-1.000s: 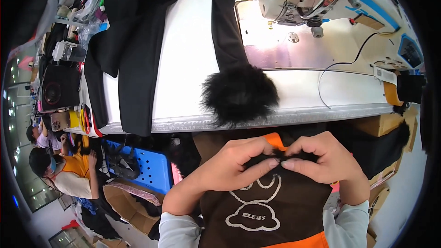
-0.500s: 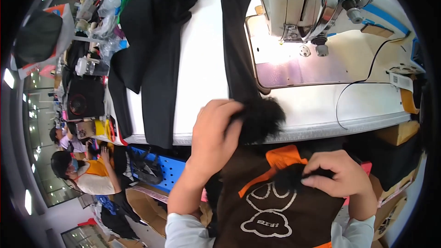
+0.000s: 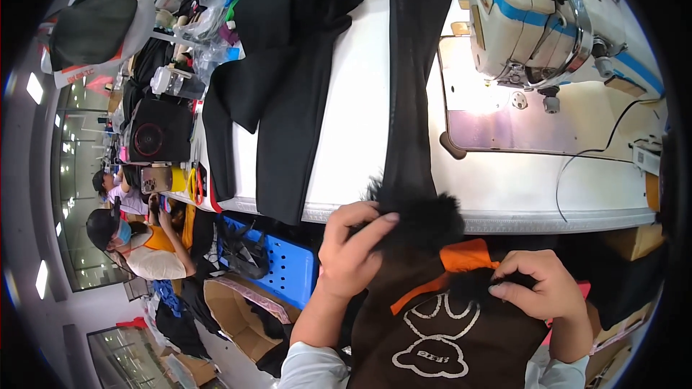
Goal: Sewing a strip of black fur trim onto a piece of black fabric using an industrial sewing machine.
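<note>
At the front edge of the white table (image 3: 346, 137), my left hand (image 3: 357, 245) has its fingers closed on the fluffy black fur (image 3: 425, 223) at the lower end of a long black fabric strip (image 3: 409, 101). Lower and to the right, my right hand (image 3: 537, 288) pinches a smaller black fur piece (image 3: 468, 288) over the brown apron (image 3: 429, 338) with orange trim (image 3: 461, 256) and a white outline print. Beyond the fur, a white and blue sewing machine (image 3: 530, 21) stands over its metal plate (image 3: 490, 130), with a thin dark cord on the right.
Black garments (image 3: 285, 137) drape over the table's left half. Further left are bagged items, a dark speaker (image 3: 155, 130) and two masked or capped co-workers (image 3: 144, 245). Below the table sit a blue perforated crate (image 3: 292, 274) and a cardboard box (image 3: 231, 310).
My left hand has left the piece at my right hand and reached up-left to the fur at the strip's end, which now hangs lower. The view has shifted, moving the table rightward in the picture.
</note>
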